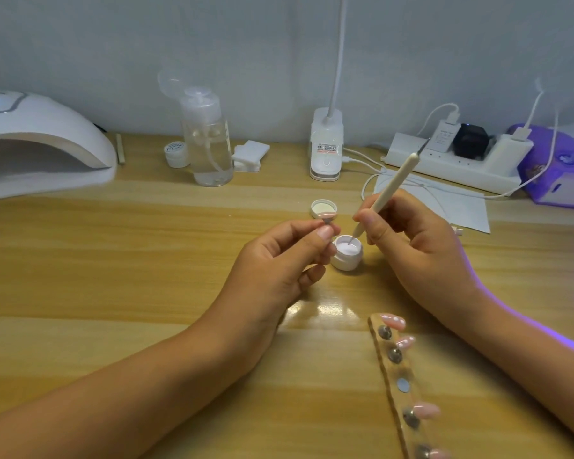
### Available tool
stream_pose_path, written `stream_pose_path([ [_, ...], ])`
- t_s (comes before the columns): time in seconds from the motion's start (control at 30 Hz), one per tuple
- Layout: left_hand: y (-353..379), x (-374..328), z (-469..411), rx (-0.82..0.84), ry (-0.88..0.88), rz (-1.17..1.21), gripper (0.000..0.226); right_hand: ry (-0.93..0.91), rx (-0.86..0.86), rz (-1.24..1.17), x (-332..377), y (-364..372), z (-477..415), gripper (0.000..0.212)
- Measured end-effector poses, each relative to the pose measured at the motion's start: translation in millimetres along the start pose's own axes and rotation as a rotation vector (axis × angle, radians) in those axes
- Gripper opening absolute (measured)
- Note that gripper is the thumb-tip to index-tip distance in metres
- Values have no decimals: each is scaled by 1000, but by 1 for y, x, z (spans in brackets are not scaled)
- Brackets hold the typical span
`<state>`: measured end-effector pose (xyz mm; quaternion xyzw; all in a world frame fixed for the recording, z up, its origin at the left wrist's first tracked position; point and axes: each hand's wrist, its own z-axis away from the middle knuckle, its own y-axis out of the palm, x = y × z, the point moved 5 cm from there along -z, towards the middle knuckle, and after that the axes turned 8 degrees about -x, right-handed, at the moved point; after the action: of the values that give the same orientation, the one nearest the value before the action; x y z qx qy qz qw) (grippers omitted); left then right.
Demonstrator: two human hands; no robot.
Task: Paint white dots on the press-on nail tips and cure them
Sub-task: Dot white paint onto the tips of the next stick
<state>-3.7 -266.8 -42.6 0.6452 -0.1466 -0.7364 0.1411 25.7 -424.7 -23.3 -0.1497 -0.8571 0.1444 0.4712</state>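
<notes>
Left hand (pixel 279 260): fingers curled, with the thumb and forefinger pinched together on a small grey piece (pixel 327 221). The piece is held up at the fingertips, and it is too small to tell whether a nail tip sits on it.
Right hand (pixel 415 250): fingers closed around a dotting pen (pixel 390 193) in a writing grip, just beside the left hand's fingertips.
Dotting pen: cream coloured and slanted. Its upper end points away from the person, and its fine tip touches the white gel below the right thumb.
Gel pot (pixel 347 253): small, white and open, standing on the wooden table (pixel 113 276) between the two hands, touching or nearly touching the left fingers.
Lid (pixel 323 208): lies inside up, just beyond the left fingertips.
Nail strip (pixel 386 362): a clear strip with metal studs, lying near the right forearm on its inner side.
Nail tips (pixel 393 321): glossy pink, mounted along the strip, with one stud bare.
Curing lamp (pixel 40 140): white and arched, well beyond the left hand and out to its left.
Pump bottle (pixel 207 140): clear, well beyond the left hand, with a small jar (pixel 176 154) and cotton pads (pixel 249 155) on either side of it.
Power strip (pixel 451 164): white, with chargers plugged in, well beyond the right hand.
</notes>
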Motion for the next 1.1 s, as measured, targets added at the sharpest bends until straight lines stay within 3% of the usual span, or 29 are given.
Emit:
stream_pose_path([
  [0.27, -1, 0, 0, -9, 2, -21, 13, 12, 50, 35, -1, 5, -1, 11],
  [0.6, 0, 0, 0, 21, 31, -43, 18, 240, -201, -399, -11, -15, -4, 10],
  [0.9, 8, 4, 4, 176, 101, -257, 18, 411, -208, -788, -10, -12, 4, 25],
  [1.1, 14, 3, 11, 251, 143, -400, 14, 443, -185, -827, -1, -6, 10, 28],
])
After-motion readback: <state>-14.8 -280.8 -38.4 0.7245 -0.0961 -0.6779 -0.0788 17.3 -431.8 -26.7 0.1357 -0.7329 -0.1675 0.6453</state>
